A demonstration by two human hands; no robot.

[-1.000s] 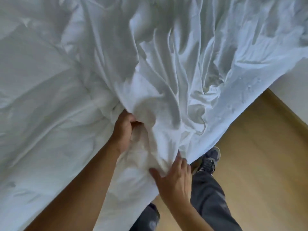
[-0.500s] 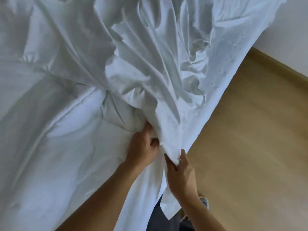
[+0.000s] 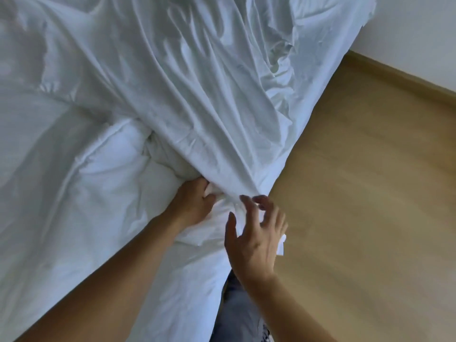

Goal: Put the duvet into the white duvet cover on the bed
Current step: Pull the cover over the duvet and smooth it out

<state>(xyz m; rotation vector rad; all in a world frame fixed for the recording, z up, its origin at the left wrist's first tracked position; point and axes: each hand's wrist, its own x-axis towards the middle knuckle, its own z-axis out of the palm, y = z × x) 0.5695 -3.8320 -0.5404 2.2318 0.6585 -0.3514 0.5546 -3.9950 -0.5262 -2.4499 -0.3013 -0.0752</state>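
Observation:
The thin, creased white duvet cover [image 3: 197, 77] drapes from the top of the view down to a bunched corner in the middle. Under and left of it lies the puffy white duvet [image 3: 103, 183], spread over the bed. My left hand [image 3: 192, 201] grips the gathered corner where cover and duvet meet, fingers curled into the cloth. Just right of that bunch hovers my right hand [image 3: 256, 233], its fingers spread and loosely bent, the fingertips at the fabric without a clear hold on it.
Light wooden floor [image 3: 365, 193] runs along the right of the bed, meeting a white wall [image 3: 419, 33] and a wooden skirting board at the upper right. My grey trouser legs [image 3: 237, 312] stand at the bottom, close against the bed's edge.
My right hand has let go of the cover's edge and opened beside the bunch. The left hand has kept its grip while the cover was drawn tighter toward the corner.

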